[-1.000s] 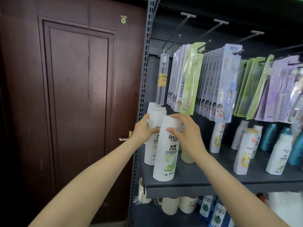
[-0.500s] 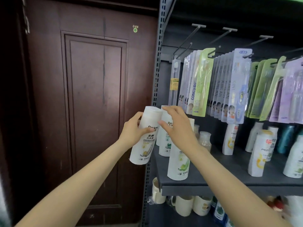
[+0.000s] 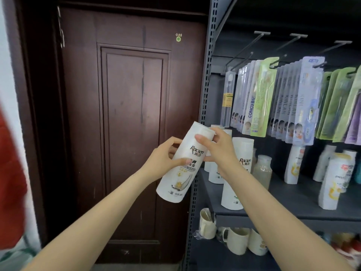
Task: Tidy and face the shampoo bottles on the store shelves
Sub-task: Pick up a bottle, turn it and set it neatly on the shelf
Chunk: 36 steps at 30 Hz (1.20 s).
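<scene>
While tilted off-shelf, white shampoo bottle (image 3: 186, 165) clamped between left hand (image 3: 163, 160) and right hand (image 3: 218, 149).

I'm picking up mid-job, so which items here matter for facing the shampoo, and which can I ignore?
Job:
- shampoo bottle, tilted, held off the shelf by left hand and right hand
- white bottles standing on the shelf
- yellow-label bottles

Ignore:
- toothbrush packs
- mugs
- door

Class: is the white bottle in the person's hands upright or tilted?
Tilted: held bottle leans, cap up-right, base down-left, off the shelf.
</scene>
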### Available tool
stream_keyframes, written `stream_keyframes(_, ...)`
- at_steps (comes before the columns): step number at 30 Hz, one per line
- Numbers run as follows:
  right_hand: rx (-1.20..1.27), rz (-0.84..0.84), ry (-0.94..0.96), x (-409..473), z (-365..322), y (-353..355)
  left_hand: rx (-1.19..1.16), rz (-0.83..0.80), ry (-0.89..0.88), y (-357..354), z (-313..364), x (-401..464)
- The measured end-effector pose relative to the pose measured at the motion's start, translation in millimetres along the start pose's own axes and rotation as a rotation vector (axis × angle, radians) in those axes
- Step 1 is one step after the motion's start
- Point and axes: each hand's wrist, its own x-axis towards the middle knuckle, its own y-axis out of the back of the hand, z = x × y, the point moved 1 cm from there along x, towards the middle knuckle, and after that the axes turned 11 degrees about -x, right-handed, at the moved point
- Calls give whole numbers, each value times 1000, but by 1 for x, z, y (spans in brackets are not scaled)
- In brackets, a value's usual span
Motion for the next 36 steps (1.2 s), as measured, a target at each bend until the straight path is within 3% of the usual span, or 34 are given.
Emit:
stream_keyframes(5, 229, 6, -66, -10, 12, 18, 159, -133, 87, 11, -22, -26)
stream_keyframes(9, 375, -61, -100, -13, 22, 26, 367, -118, -7, 14, -19, -29)
stream_keyframes(13, 346, -47, -180, -12, 20, 30, 744, 74, -159, 8, -16, -32)
stream_keyframes(17, 343, -26, -147, -15, 22, 31, 937, 277, -429, 3, -17, -35)
stream_keyframes(23, 570, -253, -157, -28, 37, 41, 941, 430, -515, 1, -28, -35)
stream_keyframes(28, 644, -244, -127, -33, 47, 37, 906, 436, -486, 0, -30, -34)
stream_keyframes(32, 510, -206, -112, -31, 44, 40, 826, 365, -392, 2, -33, -36)
stream_keyframes(36, 252, -203, -32, -27, 30, 47, 557, 283, -251, 7, -38, -36)
